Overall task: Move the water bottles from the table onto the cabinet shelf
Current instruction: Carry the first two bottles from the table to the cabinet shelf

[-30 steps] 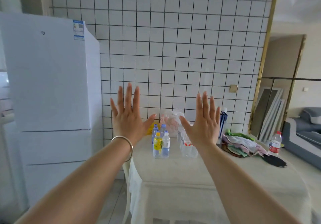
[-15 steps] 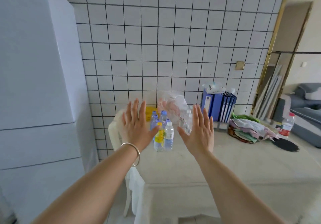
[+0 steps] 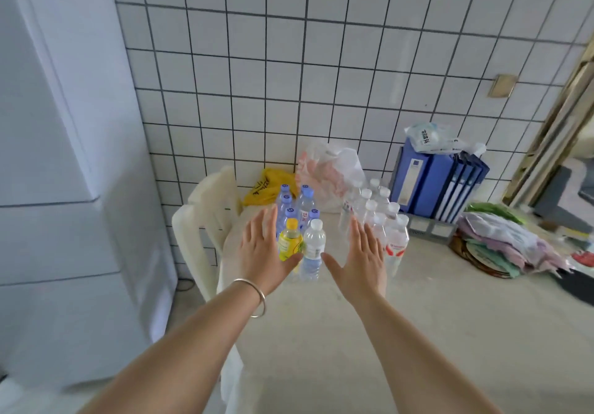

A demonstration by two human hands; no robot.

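Note:
On the far left part of the beige table [image 3: 418, 333] stands a cluster of small bottles: several blue-capped water bottles [image 3: 297, 203], a yellow-capped bottle with a yellow label [image 3: 289, 243] and a white-capped clear bottle [image 3: 313, 249]. To its right stands a second group of clear, white-capped bottles with red-and-white labels [image 3: 390, 230]. My left hand [image 3: 260, 249], a bangle on its wrist, is spread flat just left of the yellow bottle. My right hand [image 3: 363, 256] is spread flat between the two groups. Neither hand holds anything. No cabinet shelf is in view.
A white fridge [image 3: 64, 156] fills the left side. A white plastic chair [image 3: 205, 221] stands at the table's left end. Against the tiled wall lie a yellow bag [image 3: 268, 185], a clear plastic bag [image 3: 331, 172] and blue binders [image 3: 437, 182]. A cloth pile [image 3: 501, 246] lies to the right.
The view has tilted down and drawn closer to the table. Both hands have dropped from raised palms to just above the tabletop, beside the bottles, still spread.

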